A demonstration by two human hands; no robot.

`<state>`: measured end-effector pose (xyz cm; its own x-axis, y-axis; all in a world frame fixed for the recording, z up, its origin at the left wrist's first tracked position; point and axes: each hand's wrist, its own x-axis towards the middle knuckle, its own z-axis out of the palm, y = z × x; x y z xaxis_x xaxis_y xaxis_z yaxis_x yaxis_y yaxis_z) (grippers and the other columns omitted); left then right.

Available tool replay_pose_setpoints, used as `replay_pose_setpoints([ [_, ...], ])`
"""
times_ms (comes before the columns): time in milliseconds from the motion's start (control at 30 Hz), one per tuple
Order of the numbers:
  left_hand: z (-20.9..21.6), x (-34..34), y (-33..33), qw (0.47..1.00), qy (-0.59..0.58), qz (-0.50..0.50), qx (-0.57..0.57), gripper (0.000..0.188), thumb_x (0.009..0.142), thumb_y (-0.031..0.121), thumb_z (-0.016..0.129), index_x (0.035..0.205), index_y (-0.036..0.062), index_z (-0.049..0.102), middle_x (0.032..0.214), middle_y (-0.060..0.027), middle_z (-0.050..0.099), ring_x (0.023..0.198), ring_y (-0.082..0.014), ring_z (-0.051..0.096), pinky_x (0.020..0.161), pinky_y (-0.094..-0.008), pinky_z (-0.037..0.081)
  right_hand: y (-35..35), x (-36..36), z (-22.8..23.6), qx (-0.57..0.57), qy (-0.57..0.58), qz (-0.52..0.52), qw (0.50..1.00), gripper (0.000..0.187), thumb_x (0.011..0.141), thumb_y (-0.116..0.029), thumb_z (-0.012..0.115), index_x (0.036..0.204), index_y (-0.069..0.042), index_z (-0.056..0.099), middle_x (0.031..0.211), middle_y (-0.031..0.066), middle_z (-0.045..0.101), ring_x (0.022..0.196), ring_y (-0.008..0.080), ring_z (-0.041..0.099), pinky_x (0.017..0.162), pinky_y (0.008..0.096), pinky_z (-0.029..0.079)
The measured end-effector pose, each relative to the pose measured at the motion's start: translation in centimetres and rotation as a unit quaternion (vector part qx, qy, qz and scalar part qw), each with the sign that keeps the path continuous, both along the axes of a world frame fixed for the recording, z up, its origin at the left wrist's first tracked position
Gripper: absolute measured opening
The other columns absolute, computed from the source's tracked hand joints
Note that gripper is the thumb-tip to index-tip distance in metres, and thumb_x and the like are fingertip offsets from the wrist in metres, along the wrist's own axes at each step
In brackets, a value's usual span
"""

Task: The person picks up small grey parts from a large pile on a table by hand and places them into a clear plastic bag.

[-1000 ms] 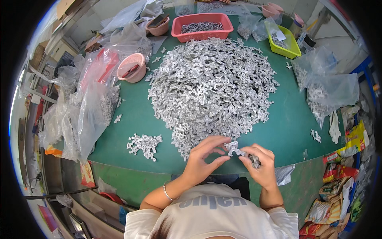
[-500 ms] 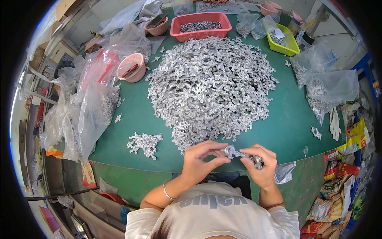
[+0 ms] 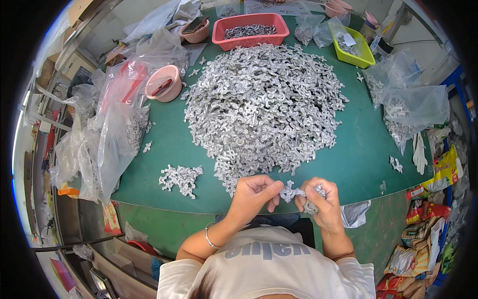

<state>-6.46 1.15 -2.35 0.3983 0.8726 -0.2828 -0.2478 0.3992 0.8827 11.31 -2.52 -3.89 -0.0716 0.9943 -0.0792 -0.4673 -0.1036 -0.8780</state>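
Between my hands, at the table's front edge, is a small silvery cross-shaped metal casting [image 3: 289,192]. My left hand [image 3: 255,195] pinches its left side with thumb and fingertips. My right hand [image 3: 322,203] is closed around more of these castings [image 3: 314,198], and its fingers touch the right end of the one between the hands. How many lie in the right palm is hidden. Just beyond my hands rises a large heap of the same castings [image 3: 264,109]. A small separate pile of castings [image 3: 181,179] lies left of my hands.
Behind the heap stands a red basin [image 3: 217,37] with small parts. A yellow-green basket [image 3: 366,61] is at the back right, and a pink bowl [image 3: 172,92] at the left. Plastic bags of parts [image 3: 416,112] line the right side; more bags [image 3: 112,134] crowd the left.
The casting between my hands has been turned to show its cross face. My left fingers have curled in, and my right hand has rolled, showing the castings it holds.
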Motion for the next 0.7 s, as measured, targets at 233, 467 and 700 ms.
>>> replay_pose_setpoints([
  [233, -0.36, 0.08, -0.17, 1.0, -0.018, 0.013, 0.018, 0.017, 0.085, 0.014, 0.06, 0.075, -0.0001, 0.06, 0.062, -0.0038, 0.058, 0.049, -0.0071, 0.051, 0.046, -0.019, 0.04, -0.19, -0.24, -0.31, 0.02, 0.001, -0.006, 1.0, 0.017, 0.087, -0.013, 0.056, 0.077, 0.002, 0.055, 0.063, 0.0072, 0.056, 0.053, 0.0127, 0.052, 0.048, 0.0247, 0.041],
  [467, -0.64, 0.11, -0.11, 0.999, -0.017, 0.012, 0.048, 0.016, 0.086, 0.013, 0.058, 0.08, -0.0015, 0.06, 0.064, -0.0046, 0.059, 0.052, -0.0083, 0.053, 0.049, -0.02, 0.042, -0.37, -0.51, -0.26, 0.024, -0.008, -0.029, 0.999, 0.018, 0.087, -0.013, 0.055, 0.077, 0.002, 0.056, 0.064, 0.0066, 0.056, 0.055, 0.012, 0.052, 0.049, 0.0238, 0.041],
  [700, -0.55, 0.45, -0.17, 0.997, -0.014, 0.02, 0.077, 0.022, 0.089, 0.013, 0.052, 0.085, -0.0073, 0.06, 0.072, -0.0112, 0.061, 0.057, -0.0157, 0.059, 0.053, -0.0243, 0.047, -0.58, -0.68, -0.32, 0.056, -0.111, -0.06, 0.99, 0.017, 0.087, -0.012, 0.056, 0.079, 0.003, 0.057, 0.065, 0.0055, 0.056, 0.056, 0.0105, 0.052, 0.05, 0.0231, 0.04],
])
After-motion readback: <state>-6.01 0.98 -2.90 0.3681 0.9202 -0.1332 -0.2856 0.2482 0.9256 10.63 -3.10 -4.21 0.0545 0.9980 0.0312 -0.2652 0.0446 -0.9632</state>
